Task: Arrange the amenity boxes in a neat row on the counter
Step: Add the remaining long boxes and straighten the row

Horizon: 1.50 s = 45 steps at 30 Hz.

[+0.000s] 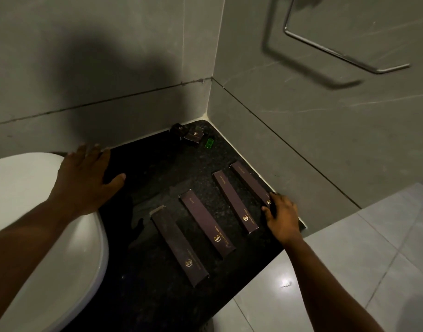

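Several long dark brown amenity boxes with gold logos lie side by side on the black speckled counter (157, 168). From left to right: one box (179, 245), a second box (207, 224), a third box (234, 202), and a fourth box (250, 182) against the right wall. My right hand (283, 218) grips the near end of the fourth box. My left hand (86, 178) rests flat, fingers spread, on the counter's left part beside the basin. Two small dark boxes (189, 134) sit in the far corner.
A white basin (38, 224) fills the left side. A small green object (209, 143) lies near the corner boxes. Grey tiled walls meet behind the counter, and a chrome towel ring (344, 51) hangs on the right wall. Pale floor tiles show at lower right.
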Each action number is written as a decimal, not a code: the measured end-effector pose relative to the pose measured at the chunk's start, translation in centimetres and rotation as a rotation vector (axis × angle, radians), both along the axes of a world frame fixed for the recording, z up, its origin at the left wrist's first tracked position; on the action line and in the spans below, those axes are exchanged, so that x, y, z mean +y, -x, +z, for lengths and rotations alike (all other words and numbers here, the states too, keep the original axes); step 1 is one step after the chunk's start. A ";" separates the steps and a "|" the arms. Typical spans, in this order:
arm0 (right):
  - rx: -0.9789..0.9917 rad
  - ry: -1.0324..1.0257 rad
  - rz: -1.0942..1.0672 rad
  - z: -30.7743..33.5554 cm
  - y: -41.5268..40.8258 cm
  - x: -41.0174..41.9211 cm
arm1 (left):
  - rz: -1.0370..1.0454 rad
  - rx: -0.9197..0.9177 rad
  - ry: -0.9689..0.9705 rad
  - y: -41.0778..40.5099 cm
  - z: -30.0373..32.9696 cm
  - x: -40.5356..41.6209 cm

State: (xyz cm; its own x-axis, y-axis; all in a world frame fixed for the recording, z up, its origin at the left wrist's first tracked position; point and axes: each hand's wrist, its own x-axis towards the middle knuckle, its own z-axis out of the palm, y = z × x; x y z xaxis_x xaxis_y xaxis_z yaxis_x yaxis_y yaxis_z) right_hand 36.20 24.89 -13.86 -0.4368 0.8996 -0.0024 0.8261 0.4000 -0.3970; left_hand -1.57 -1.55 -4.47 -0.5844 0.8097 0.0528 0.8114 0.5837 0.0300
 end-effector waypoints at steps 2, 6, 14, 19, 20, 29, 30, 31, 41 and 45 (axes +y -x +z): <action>0.007 -0.011 -0.046 0.2 0.1 -0.4 | 0.008 -0.010 0.008 0.1 -0.1 0.0; 0.126 -0.145 -0.145 0.3 0.5 -4.1 | 0.016 -0.015 0.012 0.4 -0.3 -0.1; 0.073 -0.084 0.059 -1.4 1.8 -7.4 | -0.004 -0.012 -0.031 -0.8 0.6 -0.1; 0.107 -0.064 0.042 -1.7 1.9 -7.3 | -0.021 -0.006 -0.052 -1.2 1.0 -0.1; 0.108 -0.062 0.042 -1.7 1.9 -7.3 | -0.016 -0.010 -0.053 -1.2 1.0 -0.1; 0.120 -0.341 0.176 -0.4 3.1 -12.6 | -0.006 -0.028 -0.045 -0.4 0.5 -0.2; 0.100 -0.343 0.210 -0.7 3.3 -13.6 | -0.009 -0.029 -0.048 -0.3 0.4 -0.2; 0.076 -0.339 0.226 -1.0 3.5 -14.3 | -0.009 -0.031 -0.049 -0.2 0.3 -0.3; 0.101 -0.301 0.101 -0.8 4.0 -15.6 | -0.014 -0.075 -0.114 -0.7 0.4 -0.5; 0.106 -0.308 0.159 -0.4 4.5 -18.2 | -0.030 -0.078 -0.131 -1.0 0.8 -0.6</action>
State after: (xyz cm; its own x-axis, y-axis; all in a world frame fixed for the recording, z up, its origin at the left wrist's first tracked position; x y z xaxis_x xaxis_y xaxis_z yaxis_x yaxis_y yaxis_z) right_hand 31.71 6.64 -14.24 -0.5543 0.7721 0.3109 0.7050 0.6341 -0.3177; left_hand -0.54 -2.13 -3.66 -0.5663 0.8163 0.1143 0.8209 0.5460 0.1675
